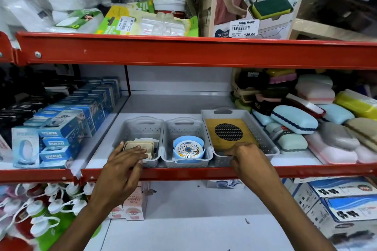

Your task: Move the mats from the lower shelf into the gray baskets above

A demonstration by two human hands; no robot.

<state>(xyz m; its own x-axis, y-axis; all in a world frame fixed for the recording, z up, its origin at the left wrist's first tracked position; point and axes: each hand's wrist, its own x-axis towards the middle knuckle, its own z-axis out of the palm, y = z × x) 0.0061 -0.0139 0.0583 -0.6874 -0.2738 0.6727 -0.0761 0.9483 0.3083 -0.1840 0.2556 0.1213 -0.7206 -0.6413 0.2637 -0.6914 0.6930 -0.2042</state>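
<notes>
Three gray baskets stand side by side on the middle shelf. The left basket (130, 128) holds a stack of beige mats (146, 144); my left hand (124, 161) lies on the stack with fingers spread over it and the basket's front rim. The middle basket (184, 128) holds round mats with a floral print in a blue holder (188, 149). The larger right basket (259, 128) holds a yellow mat (212, 128) with a black dotted circle. My right hand (246, 155) grips this basket's front rim, fingers curled over the mat's near edge.
Blue boxes (65, 128) fill the shelf to the left of the baskets, soap cases (295, 122) the right. The red shelf edge (183, 173) runs under my hands. Below it lie pink boxes (134, 206), bottles (40, 210) and blue-white cartons (342, 206).
</notes>
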